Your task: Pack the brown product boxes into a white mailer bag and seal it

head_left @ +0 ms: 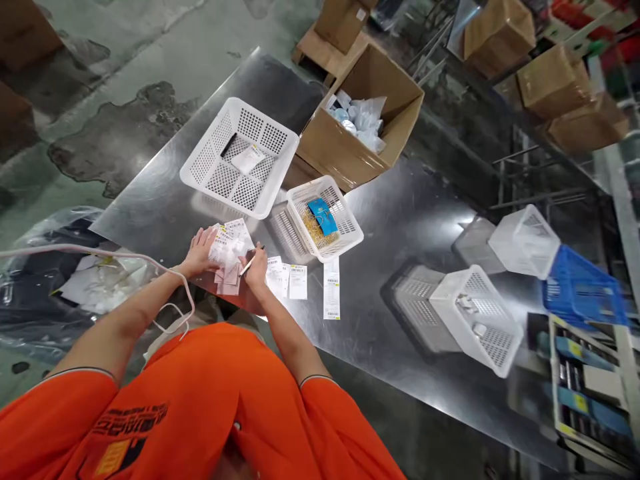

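My left hand (199, 253) rests with fingers spread on a small stack of printed paper slips (229, 250) at the near edge of the steel table (400, 220). My right hand (257, 267) is closed around a pen (249, 264), its tip at the slips. More barcode labels (289, 278) lie just right of that hand, and a long receipt strip (331, 289) lies beyond them. A small white basket (325, 218) holding a blue card and rubber bands stands behind the labels.
A large white basket (240, 157) holds a packet and a black pen. An open cardboard box (360, 117) holds plastic-wrapped items. White baskets (475, 320) and a blue one (583, 288) sit at right. Bagged goods (60, 280) lie left.
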The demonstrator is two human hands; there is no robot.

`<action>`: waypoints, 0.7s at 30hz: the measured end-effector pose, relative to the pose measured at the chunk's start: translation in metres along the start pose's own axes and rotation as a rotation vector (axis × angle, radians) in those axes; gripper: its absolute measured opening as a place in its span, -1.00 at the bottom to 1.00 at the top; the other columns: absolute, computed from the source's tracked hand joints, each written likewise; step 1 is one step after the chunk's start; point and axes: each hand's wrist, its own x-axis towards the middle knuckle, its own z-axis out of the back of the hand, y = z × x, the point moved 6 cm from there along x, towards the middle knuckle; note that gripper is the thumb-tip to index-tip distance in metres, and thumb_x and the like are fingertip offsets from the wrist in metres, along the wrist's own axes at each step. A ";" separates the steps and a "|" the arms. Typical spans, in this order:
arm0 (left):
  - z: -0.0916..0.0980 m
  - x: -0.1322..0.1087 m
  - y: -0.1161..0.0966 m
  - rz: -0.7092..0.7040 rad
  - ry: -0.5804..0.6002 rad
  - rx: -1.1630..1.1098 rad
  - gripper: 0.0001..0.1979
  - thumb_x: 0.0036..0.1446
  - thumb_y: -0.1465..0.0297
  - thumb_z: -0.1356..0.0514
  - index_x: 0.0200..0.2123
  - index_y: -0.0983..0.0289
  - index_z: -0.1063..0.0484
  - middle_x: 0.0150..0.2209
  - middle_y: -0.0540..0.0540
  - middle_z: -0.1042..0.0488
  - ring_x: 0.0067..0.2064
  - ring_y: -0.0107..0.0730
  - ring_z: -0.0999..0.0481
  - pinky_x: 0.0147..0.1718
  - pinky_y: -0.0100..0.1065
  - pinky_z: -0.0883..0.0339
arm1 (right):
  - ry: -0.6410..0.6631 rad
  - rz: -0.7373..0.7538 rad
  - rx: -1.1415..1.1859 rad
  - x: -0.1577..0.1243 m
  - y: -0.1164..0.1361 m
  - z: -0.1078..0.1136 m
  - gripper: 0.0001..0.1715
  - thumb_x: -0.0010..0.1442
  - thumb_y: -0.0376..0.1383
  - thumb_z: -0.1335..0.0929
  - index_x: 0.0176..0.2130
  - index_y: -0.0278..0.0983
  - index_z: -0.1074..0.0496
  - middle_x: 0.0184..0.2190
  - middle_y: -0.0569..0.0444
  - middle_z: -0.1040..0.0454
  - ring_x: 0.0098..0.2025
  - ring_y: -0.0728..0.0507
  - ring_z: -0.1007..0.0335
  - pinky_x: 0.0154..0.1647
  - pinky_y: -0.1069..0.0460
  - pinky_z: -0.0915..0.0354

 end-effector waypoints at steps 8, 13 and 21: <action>-0.023 -0.026 -0.002 0.034 0.036 0.079 0.47 -0.09 0.06 -0.62 0.75 0.31 0.02 0.75 0.58 0.33 0.73 0.74 0.38 0.61 0.58 0.35 | 0.306 -0.008 -0.053 0.022 0.036 -0.022 -0.42 0.39 -0.20 -0.61 0.27 -0.34 -0.52 0.51 -0.37 -0.43 0.64 -0.45 -0.22 0.59 -0.29 -0.29; -0.023 -0.013 -0.013 -0.010 0.096 0.133 0.27 0.14 0.01 -0.53 0.73 0.32 -0.05 0.75 0.56 0.32 0.73 0.69 0.36 0.60 0.61 0.36 | 0.333 0.035 -0.029 -0.040 0.028 -0.026 -0.49 0.45 -0.19 -0.58 0.24 -0.37 -0.53 0.58 -0.35 -0.35 0.66 -0.41 -0.19 0.63 -0.25 -0.25; -0.016 -0.003 -0.035 -0.032 0.172 0.222 0.23 0.25 0.10 -0.54 0.75 0.31 0.02 0.76 0.55 0.32 0.74 0.65 0.38 0.56 0.71 0.32 | 0.098 -0.265 -0.093 -0.088 -0.036 0.011 -0.59 0.45 -0.24 -0.55 0.19 -0.34 -0.55 0.55 -0.47 -0.36 0.66 -0.49 -0.19 0.61 -0.39 -0.24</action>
